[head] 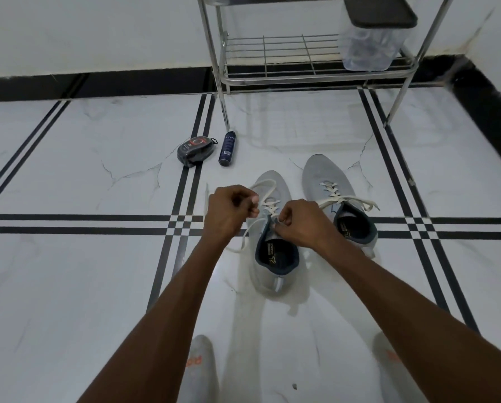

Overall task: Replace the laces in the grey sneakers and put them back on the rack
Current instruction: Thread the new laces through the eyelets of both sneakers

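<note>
Head view puts your two hands over the nearer grey sneaker (272, 251), which stands on the tiled floor (68, 170) with its toe pointing away from you. Your left hand (228, 212) is curled into a loose fist at the shoe's left side, fingers closed round a strand of the white lace (268, 206); the lace runs out from that hand in a loop over the toe and another length trails down to the floor beside your left wrist. Your right hand (300, 223) sits at the top of the tongue, thumb and fingertips pinched together on the lace at the uppermost eyelets. The lace crosses a few times up the front of the shoe between your two hands.

Just to the right stands the second grey sneaker (327, 175), already threaded, its lace ends lying loose across the collar and out to the right. The two shoes are near each other but apart.

Farther out on the left lie a dark oval shoe-polish sponge case (195, 152) and a dark blue spray can (227, 148) on its side, close together. Behind them is the metal rack (272, 53), with a clear plastic container (368, 45) with a black lid on its wire shelf. Your socked feet (199, 370) show at the bottom edge.
</note>
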The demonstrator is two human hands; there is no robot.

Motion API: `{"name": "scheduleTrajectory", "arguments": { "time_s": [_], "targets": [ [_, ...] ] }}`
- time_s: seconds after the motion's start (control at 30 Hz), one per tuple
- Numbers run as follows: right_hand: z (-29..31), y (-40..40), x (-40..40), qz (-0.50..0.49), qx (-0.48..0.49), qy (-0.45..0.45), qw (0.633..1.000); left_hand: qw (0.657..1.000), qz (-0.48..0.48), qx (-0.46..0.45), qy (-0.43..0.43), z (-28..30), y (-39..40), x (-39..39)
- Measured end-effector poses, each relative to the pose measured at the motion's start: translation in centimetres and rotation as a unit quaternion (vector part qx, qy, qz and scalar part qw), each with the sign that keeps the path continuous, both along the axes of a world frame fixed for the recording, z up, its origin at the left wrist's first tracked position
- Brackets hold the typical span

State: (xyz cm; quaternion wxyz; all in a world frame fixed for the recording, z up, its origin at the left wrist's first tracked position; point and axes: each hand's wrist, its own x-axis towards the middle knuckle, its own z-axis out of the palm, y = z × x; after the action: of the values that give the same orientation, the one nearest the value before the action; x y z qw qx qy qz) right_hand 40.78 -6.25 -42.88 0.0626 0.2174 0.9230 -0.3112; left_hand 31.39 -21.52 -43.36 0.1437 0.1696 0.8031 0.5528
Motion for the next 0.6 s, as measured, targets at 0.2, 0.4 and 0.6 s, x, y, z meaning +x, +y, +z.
{"name": "scheduleTrajectory", "arguments": {
  "time_s": [0.2,0.4,0.6],
  "targets": [
    [-1.5,0.8,0.6,-0.1,-0.118,0.038,0.987,0.982,-0.072,-0.156,0.081,-1.2,1.4,1.6],
    [-1.5,1.8,0.8,-0.233,-0.382,-0.007,0.894,0.98,-0.051,-0.184,0.06,-1.1,2.6,2.4],
    [-1.6,2.1,0.8,-0.244,-0.408,-0.013,0.88,0.978,-0.047,-0.198,0.052,-1.1,3.2,2.5]
  ]
}}
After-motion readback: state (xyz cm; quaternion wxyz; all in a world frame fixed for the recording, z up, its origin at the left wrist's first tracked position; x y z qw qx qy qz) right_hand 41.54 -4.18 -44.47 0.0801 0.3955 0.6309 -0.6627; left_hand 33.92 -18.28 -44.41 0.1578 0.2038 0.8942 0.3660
